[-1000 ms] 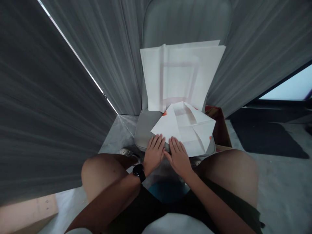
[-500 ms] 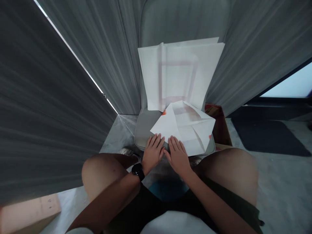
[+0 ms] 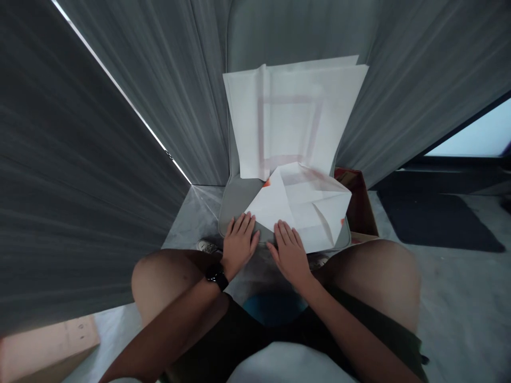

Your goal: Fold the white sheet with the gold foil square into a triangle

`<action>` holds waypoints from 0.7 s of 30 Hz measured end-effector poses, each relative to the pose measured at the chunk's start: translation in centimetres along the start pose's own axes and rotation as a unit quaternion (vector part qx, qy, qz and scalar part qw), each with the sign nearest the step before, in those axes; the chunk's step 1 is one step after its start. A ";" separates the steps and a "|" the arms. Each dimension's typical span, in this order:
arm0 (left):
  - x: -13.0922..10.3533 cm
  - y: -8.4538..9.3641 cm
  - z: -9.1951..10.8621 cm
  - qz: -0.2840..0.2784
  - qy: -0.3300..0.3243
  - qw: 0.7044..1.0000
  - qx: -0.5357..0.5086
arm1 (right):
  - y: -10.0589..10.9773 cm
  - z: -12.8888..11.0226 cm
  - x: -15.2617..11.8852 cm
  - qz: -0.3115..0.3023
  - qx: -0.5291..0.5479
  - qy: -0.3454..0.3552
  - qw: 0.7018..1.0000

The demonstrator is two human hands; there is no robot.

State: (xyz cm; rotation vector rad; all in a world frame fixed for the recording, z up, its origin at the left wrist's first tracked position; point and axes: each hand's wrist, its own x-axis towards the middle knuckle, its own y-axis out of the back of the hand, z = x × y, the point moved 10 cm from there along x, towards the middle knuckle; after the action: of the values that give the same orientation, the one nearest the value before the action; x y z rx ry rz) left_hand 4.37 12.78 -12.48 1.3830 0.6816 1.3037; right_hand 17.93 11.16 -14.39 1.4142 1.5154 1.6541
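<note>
A partly folded sheet of white paper (image 3: 271, 205) with small orange marks lies on the grey chair's seat (image 3: 235, 199). My left hand (image 3: 240, 236), a black watch (image 3: 216, 275) on its wrist, rests with fingers stretched out at the paper's left corner. Lying flat on the paper's near edge is my right hand (image 3: 290, 250), its fingers straight. On the paper's right part, creases and a raised flap show. Behind it, larger white sheets (image 3: 293, 122) lean upright against the chair's backrest (image 3: 299, 32).
Grey curtains (image 3: 159, 80) hang on both sides of the chair. A cardboard box (image 3: 359, 205) stands behind the seat at right, and another box (image 3: 48, 340) lies at lower left. A dark mat (image 3: 435, 221) is on the floor at right.
My left hand has slid left along the paper's edge to its left corner, away from my right hand. The right hand stays in nearly the same spot.
</note>
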 end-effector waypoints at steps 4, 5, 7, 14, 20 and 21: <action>0.1 0.6 -1.2 0.000 0.023 1.000 0.000 | -0.2 0.1 -0.1 -0.004 0.004 0.002 1.000; 0.1 0.6 -1.4 0.001 0.032 0.999 0.000 | -0.2 0.1 -0.1 -0.005 0.005 0.002 1.000; 0.1 0.7 -1.7 0.005 0.048 0.999 -0.002 | -0.2 0.1 -0.1 -0.004 0.006 0.001 1.000; 0.6 0.6 -3.6 0.047 0.091 0.994 -0.041 | -0.2 0.1 -0.1 -0.004 0.009 0.001 1.000; 1.8 -0.2 -5.5 0.074 0.149 0.982 -0.093 | 0.2 0.1 0.4 -0.002 0.020 -0.015 1.000; 1.9 -0.3 -5.8 0.079 0.166 0.979 -0.091 | 0.4 0.1 0.6 -0.002 0.019 -0.018 1.000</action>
State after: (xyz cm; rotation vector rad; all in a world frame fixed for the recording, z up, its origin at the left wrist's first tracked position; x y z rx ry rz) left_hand -0.52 16.35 -13.06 1.0997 0.6638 1.7042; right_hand 17.93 11.59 -13.86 1.4536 1.5366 1.5965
